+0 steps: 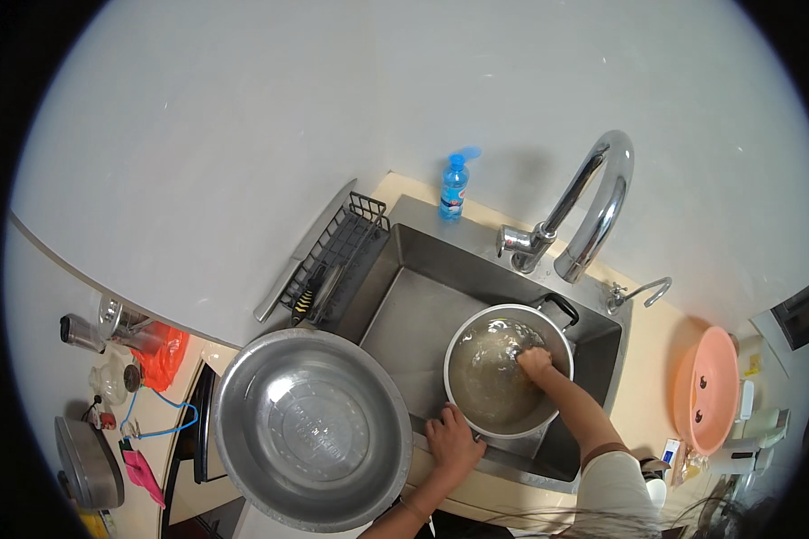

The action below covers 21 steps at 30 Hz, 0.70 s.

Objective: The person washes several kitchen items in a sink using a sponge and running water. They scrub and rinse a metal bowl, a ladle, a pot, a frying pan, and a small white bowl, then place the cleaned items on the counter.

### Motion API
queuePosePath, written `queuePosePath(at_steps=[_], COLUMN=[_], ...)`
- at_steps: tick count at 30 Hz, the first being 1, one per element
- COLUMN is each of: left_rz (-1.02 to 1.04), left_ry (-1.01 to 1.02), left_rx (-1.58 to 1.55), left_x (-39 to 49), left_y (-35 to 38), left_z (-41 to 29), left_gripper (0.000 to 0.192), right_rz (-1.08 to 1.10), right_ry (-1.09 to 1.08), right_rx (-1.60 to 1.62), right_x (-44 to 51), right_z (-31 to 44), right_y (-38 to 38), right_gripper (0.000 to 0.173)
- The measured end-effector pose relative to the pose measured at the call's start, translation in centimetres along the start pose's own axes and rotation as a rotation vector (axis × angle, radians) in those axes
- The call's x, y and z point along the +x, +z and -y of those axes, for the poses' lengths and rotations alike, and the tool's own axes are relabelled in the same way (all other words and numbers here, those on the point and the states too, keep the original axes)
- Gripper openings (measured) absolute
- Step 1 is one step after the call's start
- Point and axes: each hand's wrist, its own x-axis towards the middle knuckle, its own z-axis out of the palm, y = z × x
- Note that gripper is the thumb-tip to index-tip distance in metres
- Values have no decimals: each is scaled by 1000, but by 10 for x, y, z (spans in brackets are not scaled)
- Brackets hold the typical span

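A round metal pot [450,377] stands in the stainless steel sink [418,316], holding cloudy, rippling water. One black side handle [563,308] points to the back right. At the pot's near left edge, my left hand [453,441] grips the opposite handle, which is mostly covered. My right hand [536,364] reaches down into the pot with its fingers at the murky water. Glare and ripples hide the fingertips, so whether they hold anything cannot be made out. A large shallow metal basin [229,431] rests left of the sink, beside my left hand.
A chrome faucet [620,182] arches behind the sink, near a smaller tap [657,290] and a blue soap bottle [454,192]. Left are a black wire rack [350,249] and a large knife [310,249]. A pink basin [708,391] leans at right; a blue hanger [165,431] lies far left.
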Motion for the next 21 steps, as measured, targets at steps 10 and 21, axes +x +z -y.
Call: queuePosePath(at_steps=[10, 21], left_rz=[23, 29], left_ry=[-46, -7], left_rx=[7, -77], left_x=[1, 16], left_y=[3, 0], left_z=[-3, -1], left_gripper=[89, 82], right_rz=[-232, 101], right_ry=[16, 241], right_rx=[-73, 215], right_x=[34, -26], right_z=[19, 37], right_y=[21, 67], right_gripper=[21, 25])
